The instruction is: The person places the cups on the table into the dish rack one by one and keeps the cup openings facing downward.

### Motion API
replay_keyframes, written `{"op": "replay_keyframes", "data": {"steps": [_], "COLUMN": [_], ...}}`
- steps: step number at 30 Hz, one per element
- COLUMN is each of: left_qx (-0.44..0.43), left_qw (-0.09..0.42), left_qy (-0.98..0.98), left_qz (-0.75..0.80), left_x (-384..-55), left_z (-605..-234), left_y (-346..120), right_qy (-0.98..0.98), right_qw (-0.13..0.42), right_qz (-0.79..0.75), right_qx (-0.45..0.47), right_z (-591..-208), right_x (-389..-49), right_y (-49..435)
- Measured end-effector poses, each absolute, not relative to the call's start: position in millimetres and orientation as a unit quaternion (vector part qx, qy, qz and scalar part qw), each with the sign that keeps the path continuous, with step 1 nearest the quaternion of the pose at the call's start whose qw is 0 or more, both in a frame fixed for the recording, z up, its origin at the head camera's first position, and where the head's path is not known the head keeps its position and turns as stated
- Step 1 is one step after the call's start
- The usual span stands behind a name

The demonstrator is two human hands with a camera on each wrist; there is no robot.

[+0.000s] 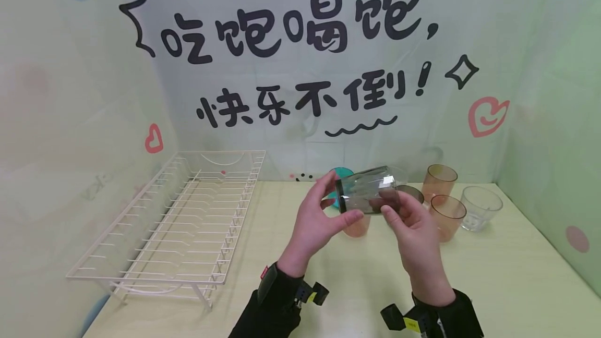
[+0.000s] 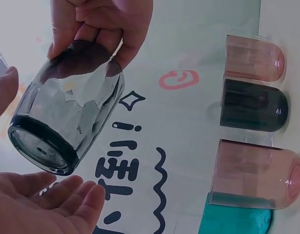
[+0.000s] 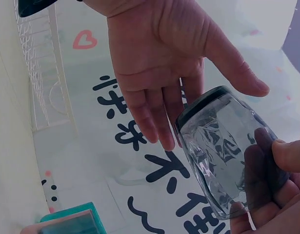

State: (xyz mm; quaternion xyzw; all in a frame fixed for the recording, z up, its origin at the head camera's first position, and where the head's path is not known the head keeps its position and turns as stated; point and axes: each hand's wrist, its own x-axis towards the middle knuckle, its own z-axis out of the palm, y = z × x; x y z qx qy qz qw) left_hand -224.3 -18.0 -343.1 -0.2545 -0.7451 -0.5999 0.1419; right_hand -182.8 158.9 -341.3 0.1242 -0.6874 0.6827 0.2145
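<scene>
A grey transparent drinking glass is held up, lying nearly on its side, its thick dark base toward the left. My right hand grips it near the rim, thumb on one side and fingers on the other; the fingers show through the wall in the right wrist view. Around the base end, my left hand is spread with its thumb apart. The wrist views show a gap between its thumb and the base, with the fingers stretched out close beside it.
Behind the hands stand several glasses: a teal one, a pink one, a dark one, two amber-pink ones at right and a clear one. A white wire dish rack occupies the table's left side. Printed cloth walls surround the table.
</scene>
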Motion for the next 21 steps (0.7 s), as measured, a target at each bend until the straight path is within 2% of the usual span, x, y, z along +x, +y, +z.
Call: {"op": "replay_keyframes", "data": {"steps": [8,21], "left_qx": [-0.231,-0.217], "left_qw": [0.102,0.082], "left_qy": [-0.731,-0.716], "left_qz": [-0.634,-0.658], "left_x": [-222.2,-201.8], "left_z": [-341.0,-321.0], "left_y": [-16.1,-18.3], "right_qy": [-0.67,-0.664], "right_qw": [0.209,0.212], "right_qz": [0.701,0.708], "right_qx": [0.123,0.117], "right_z": [-345.1,-349.7], "right_x": [-182.2,-181.8], "right_y": [154.1,148.0]}}
